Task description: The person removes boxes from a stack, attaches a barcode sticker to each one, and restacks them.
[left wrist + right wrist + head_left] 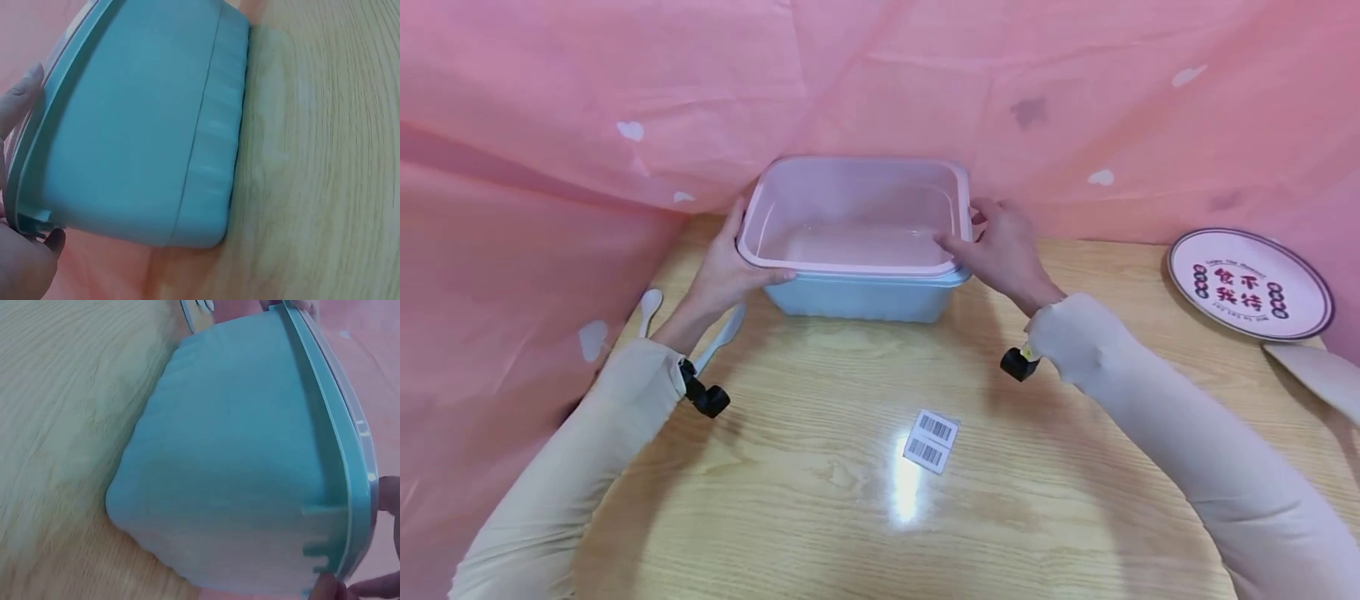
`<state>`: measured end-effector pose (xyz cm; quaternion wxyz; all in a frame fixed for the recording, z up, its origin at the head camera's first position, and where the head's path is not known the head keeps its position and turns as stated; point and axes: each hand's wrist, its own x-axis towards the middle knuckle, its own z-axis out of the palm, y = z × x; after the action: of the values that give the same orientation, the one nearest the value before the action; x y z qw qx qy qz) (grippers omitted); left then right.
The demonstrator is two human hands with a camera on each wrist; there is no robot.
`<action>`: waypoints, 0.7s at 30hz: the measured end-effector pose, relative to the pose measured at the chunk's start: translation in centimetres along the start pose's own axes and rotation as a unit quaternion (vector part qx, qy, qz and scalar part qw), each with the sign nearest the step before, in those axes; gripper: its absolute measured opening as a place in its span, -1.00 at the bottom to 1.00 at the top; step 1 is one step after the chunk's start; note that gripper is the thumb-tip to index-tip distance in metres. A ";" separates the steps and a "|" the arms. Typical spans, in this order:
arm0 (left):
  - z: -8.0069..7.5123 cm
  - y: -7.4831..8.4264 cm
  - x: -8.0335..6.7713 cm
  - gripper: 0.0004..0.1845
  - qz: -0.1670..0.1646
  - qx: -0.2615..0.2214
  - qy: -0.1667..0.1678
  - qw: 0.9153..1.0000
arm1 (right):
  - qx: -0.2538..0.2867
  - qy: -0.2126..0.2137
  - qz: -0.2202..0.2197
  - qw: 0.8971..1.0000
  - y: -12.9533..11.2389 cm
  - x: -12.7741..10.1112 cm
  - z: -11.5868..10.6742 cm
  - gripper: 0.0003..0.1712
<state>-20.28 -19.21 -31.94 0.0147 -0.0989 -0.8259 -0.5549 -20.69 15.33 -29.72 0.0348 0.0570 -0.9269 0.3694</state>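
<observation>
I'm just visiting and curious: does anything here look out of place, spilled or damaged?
A barcode label lies by itself on the table, slightly askew; such labels usually sit on a product, so it may be a stray. Otherwise, I see no spill, and the blue tub shows no visible damage.
</observation>
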 end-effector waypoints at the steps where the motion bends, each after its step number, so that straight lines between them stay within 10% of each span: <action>1: 0.0 0.2 -0.1 0.27 0.006 -0.010 0.000 1.000 | -0.005 0.000 0.005 1.000 -0.1 0.1 0.1 -0.31; 8: 0.6 1.3 -0.6 0.16 0.012 -0.050 0.001 0.999 | -0.028 -0.005 0.039 0.999 -0.7 0.5 -0.2 -0.32; 21: 0.6 -1.6 0.0 0.14 -0.008 -0.048 0.015 0.999 | -0.043 -0.021 0.030 0.998 -0.9 1.0 -0.5 -0.45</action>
<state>-20.55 -19.27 -33.63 0.0176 -0.0847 -0.7986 -0.5956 -21.51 14.93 -28.59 0.0070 0.0353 -0.9438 0.3285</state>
